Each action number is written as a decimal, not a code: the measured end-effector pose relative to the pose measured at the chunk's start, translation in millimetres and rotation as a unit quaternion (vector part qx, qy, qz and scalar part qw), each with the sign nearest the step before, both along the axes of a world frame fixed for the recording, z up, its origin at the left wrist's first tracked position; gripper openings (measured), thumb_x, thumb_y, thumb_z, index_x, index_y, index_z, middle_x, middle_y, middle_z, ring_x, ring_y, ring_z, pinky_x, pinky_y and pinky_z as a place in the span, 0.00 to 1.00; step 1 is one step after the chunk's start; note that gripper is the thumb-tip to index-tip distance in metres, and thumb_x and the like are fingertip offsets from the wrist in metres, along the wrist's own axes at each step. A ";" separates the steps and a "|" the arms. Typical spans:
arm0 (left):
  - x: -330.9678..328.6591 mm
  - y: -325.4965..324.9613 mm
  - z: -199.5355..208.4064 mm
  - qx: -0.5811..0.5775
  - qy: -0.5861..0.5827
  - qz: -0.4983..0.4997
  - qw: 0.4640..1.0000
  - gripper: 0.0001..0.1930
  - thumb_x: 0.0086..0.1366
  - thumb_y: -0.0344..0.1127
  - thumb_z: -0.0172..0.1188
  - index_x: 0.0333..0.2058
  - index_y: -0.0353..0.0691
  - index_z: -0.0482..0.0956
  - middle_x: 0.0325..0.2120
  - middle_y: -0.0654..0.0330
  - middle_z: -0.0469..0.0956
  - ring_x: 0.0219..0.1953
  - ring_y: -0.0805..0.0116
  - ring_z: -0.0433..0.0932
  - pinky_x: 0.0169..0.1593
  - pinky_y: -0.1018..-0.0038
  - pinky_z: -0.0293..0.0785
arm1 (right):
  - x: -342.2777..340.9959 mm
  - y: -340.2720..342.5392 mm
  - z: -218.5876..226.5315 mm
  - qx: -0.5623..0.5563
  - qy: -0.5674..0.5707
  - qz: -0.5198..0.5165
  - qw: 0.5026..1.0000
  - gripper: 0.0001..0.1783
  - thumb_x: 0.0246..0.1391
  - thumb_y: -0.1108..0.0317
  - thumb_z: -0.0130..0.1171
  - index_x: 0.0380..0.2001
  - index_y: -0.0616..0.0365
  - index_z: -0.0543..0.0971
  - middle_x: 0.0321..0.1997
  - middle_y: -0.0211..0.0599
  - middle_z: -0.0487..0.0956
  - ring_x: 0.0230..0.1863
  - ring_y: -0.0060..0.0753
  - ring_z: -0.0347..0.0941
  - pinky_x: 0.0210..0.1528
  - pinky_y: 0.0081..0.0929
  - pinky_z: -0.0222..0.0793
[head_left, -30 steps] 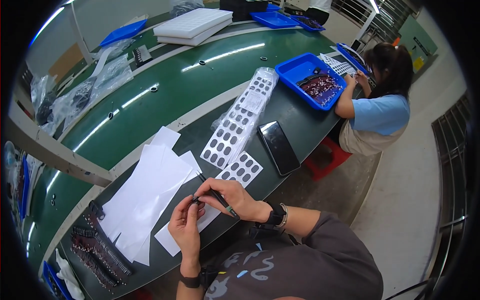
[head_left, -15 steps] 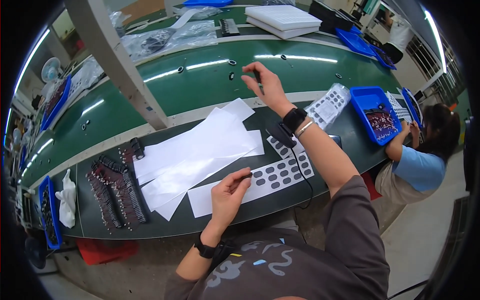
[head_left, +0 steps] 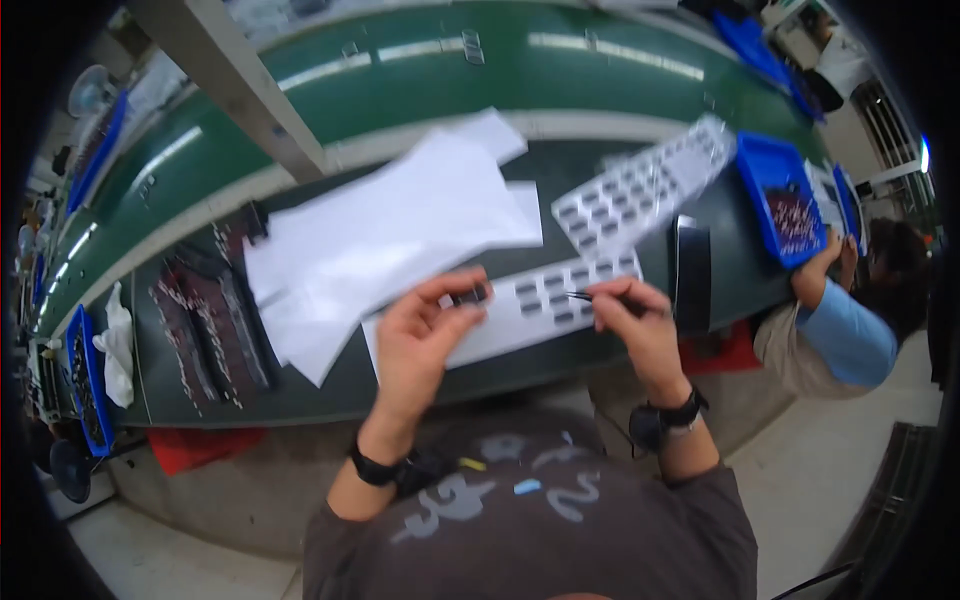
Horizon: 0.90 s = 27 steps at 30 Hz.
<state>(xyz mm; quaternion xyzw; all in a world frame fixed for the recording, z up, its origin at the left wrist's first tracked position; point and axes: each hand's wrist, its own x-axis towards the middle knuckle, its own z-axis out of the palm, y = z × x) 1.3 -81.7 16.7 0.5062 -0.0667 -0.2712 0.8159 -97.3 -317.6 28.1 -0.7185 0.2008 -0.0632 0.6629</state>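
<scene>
Pinching a small dark piece [head_left: 470, 296] between thumb and fingertips, the person's left hand [head_left: 425, 335] hovers just above the near end of a white sheet of dark pads [head_left: 545, 300] that lies on the dark bench [head_left: 330, 385]. The right hand [head_left: 640, 325] has its grip pressed together on thin dark tweezers [head_left: 590, 296], whose tip points left over the same sheet, close to the small piece but apart from it. A second white sheet of grey pads [head_left: 640, 185] lies farther back, slanting toward a blue tray [head_left: 755, 165] full of small dark parts. Loose white papers [head_left: 400, 225] overlap left of the sheets, and a black slab [head_left: 692, 270] lies just right of the near sheet. Rows of dark strips [head_left: 210, 320] lie at the bench's left end. At the right edge another person in a light blue sleeve [head_left: 845, 335] reaches toward the blue tray
</scene>
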 end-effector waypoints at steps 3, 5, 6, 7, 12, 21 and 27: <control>-3.8 -3.0 6.1 0.022 -0.070 0.021 0.997 0.15 0.63 0.18 0.57 0.49 0.28 0.75 0.49 0.53 0.78 0.49 0.70 0.78 0.53 0.78 0.74 | -12.4 1.6 -8.9 -0.016 0.032 -0.005 0.999 0.06 0.60 0.72 0.59 0.39 0.62 0.77 0.26 0.27 0.75 0.29 0.14 0.69 0.32 0.14 0.64; -6.3 -13.1 -2.8 0.047 -0.067 -0.026 0.996 0.15 0.63 0.18 0.57 0.49 0.29 0.74 0.49 0.54 0.78 0.49 0.72 0.78 0.53 0.79 0.74 | -6.3 1.7 -16.4 -0.063 0.025 0.000 0.998 0.05 0.59 0.71 0.60 0.35 0.61 0.77 0.25 0.26 0.76 0.28 0.14 0.70 0.31 0.14 0.64; -6.1 -16.8 -5.9 0.058 -0.069 -0.050 0.995 0.15 0.63 0.18 0.57 0.50 0.29 0.74 0.48 0.54 0.78 0.49 0.72 0.78 0.53 0.80 0.74 | -3.5 2.1 -19.1 -0.069 0.015 0.009 0.997 0.05 0.59 0.71 0.61 0.34 0.61 0.77 0.26 0.26 0.76 0.27 0.14 0.70 0.31 0.14 0.64; -5.6 -21.2 -8.4 0.063 -0.063 -0.049 0.995 0.15 0.63 0.18 0.57 0.50 0.29 0.74 0.48 0.54 0.78 0.49 0.72 0.78 0.53 0.80 0.74 | -1.0 2.8 -21.3 -0.075 0.004 0.018 0.997 0.05 0.58 0.71 0.61 0.33 0.61 0.76 0.26 0.26 0.77 0.27 0.13 0.70 0.31 0.13 0.64; -5.8 -35.9 -22.5 0.096 -0.112 -0.065 0.987 0.18 0.64 0.19 0.56 0.53 0.30 0.73 0.48 0.56 0.78 0.50 0.74 0.77 0.54 0.80 0.73 | 10.2 12.7 -32.1 -0.065 -0.027 0.016 0.997 0.08 0.58 0.71 0.63 0.29 0.59 0.74 0.25 0.27 0.78 0.26 0.13 0.71 0.30 0.13 0.64; -10.1 -37.6 -27.9 0.119 -0.112 -0.040 0.986 0.20 0.65 0.19 0.55 0.56 0.32 0.71 0.50 0.53 0.77 0.52 0.72 0.76 0.55 0.79 0.72 | 19.7 16.3 -33.9 -0.106 -0.002 0.023 0.994 0.08 0.58 0.71 0.63 0.30 0.59 0.74 0.27 0.30 0.79 0.27 0.15 0.73 0.30 0.13 0.67; -6.1 -39.5 -24.6 0.131 -0.109 -0.029 0.985 0.24 0.64 0.18 0.55 0.59 0.34 0.67 0.50 0.53 0.77 0.50 0.74 0.76 0.54 0.79 0.73 | 16.3 9.4 -37.5 -0.045 -0.044 0.032 0.998 0.07 0.59 0.72 0.62 0.31 0.60 0.74 0.27 0.30 0.79 0.28 0.15 0.73 0.31 0.14 0.67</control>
